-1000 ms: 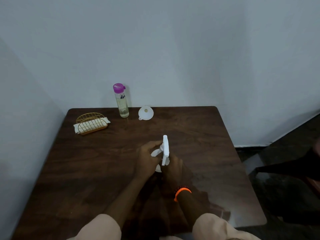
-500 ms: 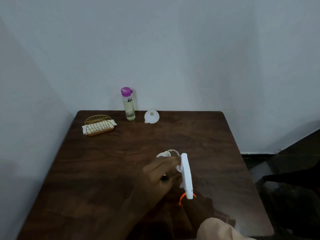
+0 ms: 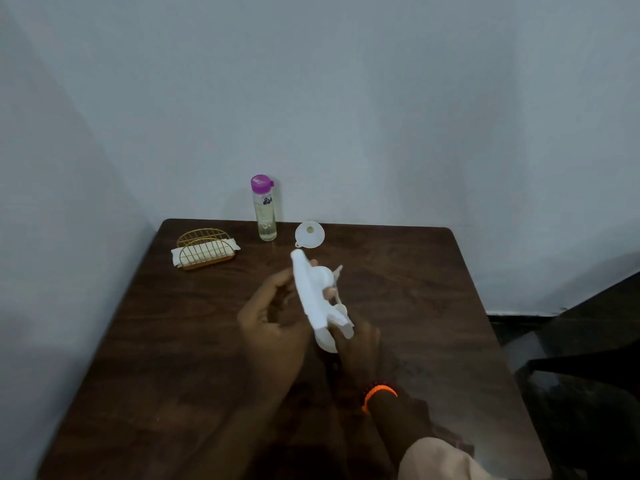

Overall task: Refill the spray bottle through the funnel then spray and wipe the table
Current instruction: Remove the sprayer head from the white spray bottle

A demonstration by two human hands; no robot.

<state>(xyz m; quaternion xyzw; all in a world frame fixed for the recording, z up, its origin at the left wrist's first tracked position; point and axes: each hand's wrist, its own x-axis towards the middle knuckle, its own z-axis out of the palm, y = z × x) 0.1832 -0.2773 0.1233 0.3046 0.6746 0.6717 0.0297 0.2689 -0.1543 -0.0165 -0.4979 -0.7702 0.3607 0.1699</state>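
at about ten o'clock on the dark wood-grain tabletop (image 3: pixel 433 306) sits a gold wire holder (image 3: pixel 204 249) with a folded white cloth (image 3: pixel 207 251) tucked in it. toward twelve o'clock stands the clear refill bottle (image 3: pixel 266 213), slim, purple-capped, part full of pale liquid, and just right of it the white plastic funnel (image 3: pixel 309 234) lies untouched.

at centre, the left hand (image 3: pixel 273 323) cups beside the white spray head (image 3: pixel 317 303), fingers curled; i cannot tell whether it grips anything. the right hand (image 3: pixel 356 344), orange bracelet (image 3: pixel 379 396) at the wrist, has its grip closed around the head's lower end.

half a second ago the head stood upright by the right wrist; now it lies tilted, nozzle toward eleven o'clock, thin dip tube exposed. that suggests the sprayer is unscrewed, so funnel placement and pouring remain.
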